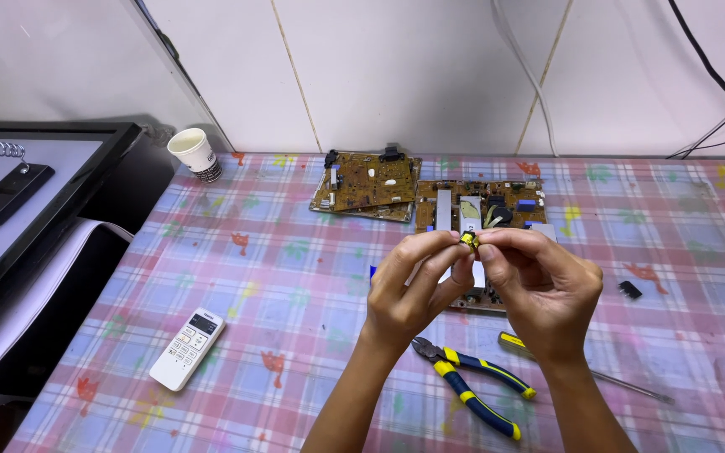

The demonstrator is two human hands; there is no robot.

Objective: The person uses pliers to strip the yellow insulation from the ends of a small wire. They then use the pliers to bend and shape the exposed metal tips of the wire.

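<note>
**Both hands pinch a small yellow part above a checked counter**

The left hand [409,289] and the right hand [539,281] meet in the air over the middle of the counter [295,277], and the fingers [440,247] of both are closed on one small yellow-and-black component [469,242], held between the fingertips. What kind of part it is cannot be told at this size.

The counter wears a plaid cloth in pink, blue and pale green with small printed figures. Directly beneath the hands lies a brown circuit board [497,205] carrying grey heat sinks and dark parts; a second brown circuit board [367,183] rests just beside it to the left, overlapping its corner. Near the wrists lie cutting pliers [463,386] with blue-and-yellow handles, and just right of them a screwdriver [589,369] with a yellow-and-black handle. A small black chip [629,289] sits apart on the right. A white remote control [186,348] lies well to the left, and a paper cup [195,153] stands at the back corner.

Behind the counter rises a wall of large white tiles [413,67], with white and black cables [715,75] hanging down it. At the left edge stands a black-framed panel [44,176] with a black clip-like piece and a coiled wire on top.
</note>
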